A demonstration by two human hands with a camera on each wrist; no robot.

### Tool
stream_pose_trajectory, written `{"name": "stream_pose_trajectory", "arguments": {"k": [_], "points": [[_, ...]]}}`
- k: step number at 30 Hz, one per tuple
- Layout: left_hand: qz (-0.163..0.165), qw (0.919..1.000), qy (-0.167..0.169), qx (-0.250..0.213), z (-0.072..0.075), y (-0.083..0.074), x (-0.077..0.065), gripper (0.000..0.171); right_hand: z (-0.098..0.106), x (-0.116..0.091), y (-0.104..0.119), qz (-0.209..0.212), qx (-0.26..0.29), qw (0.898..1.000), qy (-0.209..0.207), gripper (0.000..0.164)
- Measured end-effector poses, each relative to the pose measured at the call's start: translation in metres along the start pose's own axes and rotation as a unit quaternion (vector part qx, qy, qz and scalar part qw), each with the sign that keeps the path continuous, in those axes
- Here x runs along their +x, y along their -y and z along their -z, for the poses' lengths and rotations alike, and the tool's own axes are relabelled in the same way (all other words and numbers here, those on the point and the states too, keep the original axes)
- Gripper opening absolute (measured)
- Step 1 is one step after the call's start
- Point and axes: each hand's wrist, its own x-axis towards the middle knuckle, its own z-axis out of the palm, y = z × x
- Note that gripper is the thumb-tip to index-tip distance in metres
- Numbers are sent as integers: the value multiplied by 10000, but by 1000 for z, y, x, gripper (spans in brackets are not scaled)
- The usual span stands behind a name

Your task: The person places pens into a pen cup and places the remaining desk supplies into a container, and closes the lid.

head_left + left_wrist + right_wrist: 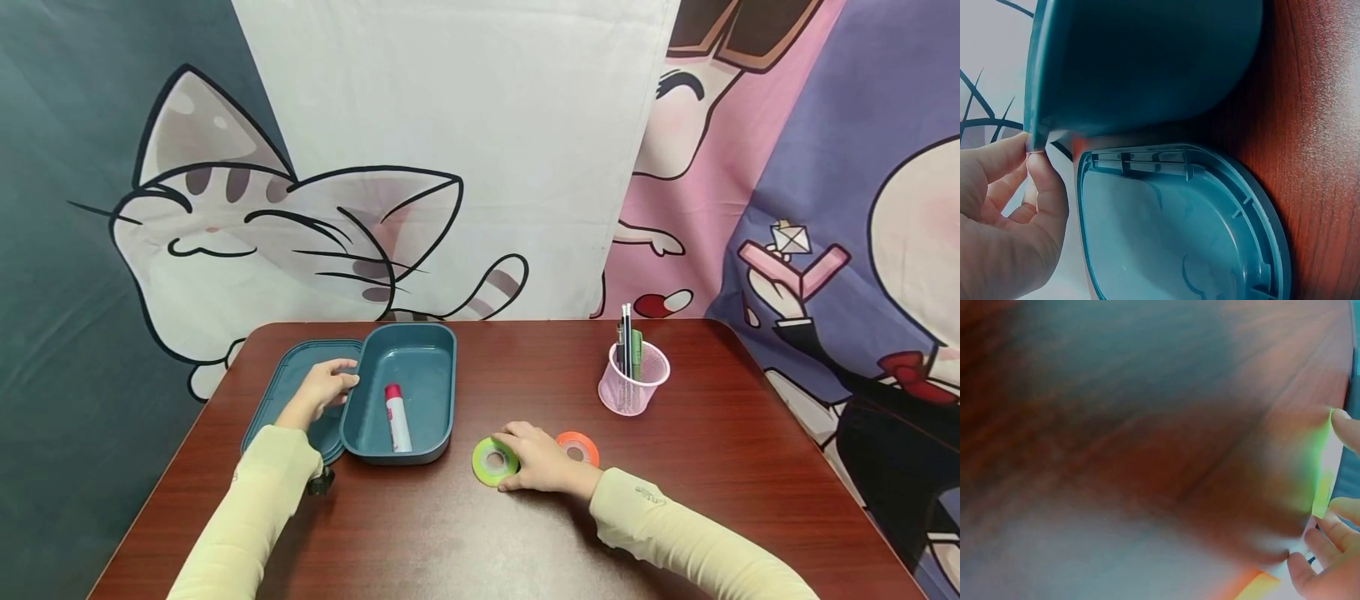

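Note:
A deep blue-green plastic box (442, 375) stands on the table with a white, red-capped glue stick (400, 427) lying in it. My left hand (327, 387) is at the box's left side; in the left wrist view, thumb and fingertips pinch its rim (1036, 119). Beside the box lies its lid (279, 400), partly behind my left forearm. My right hand (546, 461) holds a green tape roll (483, 471) by its edges, thumb on one side and fingers on the other. Just behind that hand lies an orange tape roll (581, 440), partly covered by it.
A pink mesh pen cup (630, 396) with several pens stands at the back right of the brown table (450, 542). Behind the table hangs a cloth (480, 125) printed with cartoon figures.

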Motion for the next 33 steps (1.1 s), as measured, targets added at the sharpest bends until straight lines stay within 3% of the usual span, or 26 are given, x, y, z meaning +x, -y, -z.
{"name": "stream_pose_trajectory", "arguments": {"k": [19,25,33], "points": [[17,10000,51,-26,0,0,-2,45,35,16,6,157,481,9964,-686,69],[50,10000,40,-34,0,1,-2,46,47,28,11,256,699,9923,-986,69],[45,10000,62,-42,1,1,-2,46,58,52,21,258,931,9894,-1087,69]]}}
